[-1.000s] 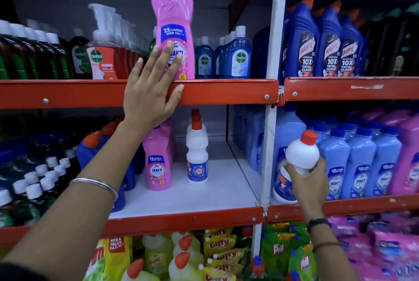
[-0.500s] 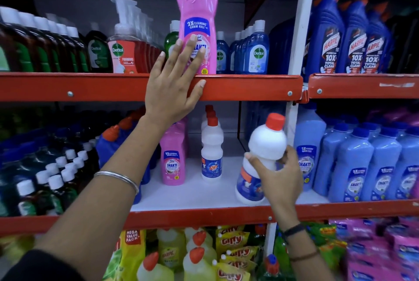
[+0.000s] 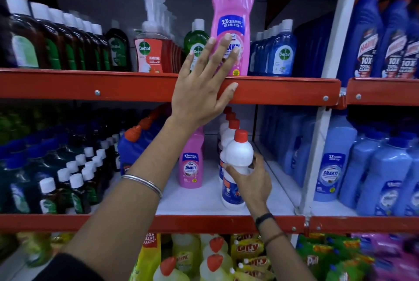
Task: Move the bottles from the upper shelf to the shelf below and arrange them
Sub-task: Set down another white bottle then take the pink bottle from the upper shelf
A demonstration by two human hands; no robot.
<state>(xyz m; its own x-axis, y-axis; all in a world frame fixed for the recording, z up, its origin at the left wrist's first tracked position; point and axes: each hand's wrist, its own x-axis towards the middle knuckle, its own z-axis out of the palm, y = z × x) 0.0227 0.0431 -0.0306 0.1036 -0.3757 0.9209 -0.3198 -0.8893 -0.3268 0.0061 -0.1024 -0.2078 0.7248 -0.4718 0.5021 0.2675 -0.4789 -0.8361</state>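
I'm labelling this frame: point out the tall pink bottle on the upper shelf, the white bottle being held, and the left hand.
Tall pink bottle (image 3: 231,4), head view: bare upper body.
White bottle (image 3: 238,156), head view: white shoulder under the red cap.
Left hand (image 3: 199,97), head view: back of the hand.

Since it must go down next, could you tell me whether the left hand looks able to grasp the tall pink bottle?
Probably yes: the left hand already lies against the tall pink bottle at the shelf edge, nothing between them.
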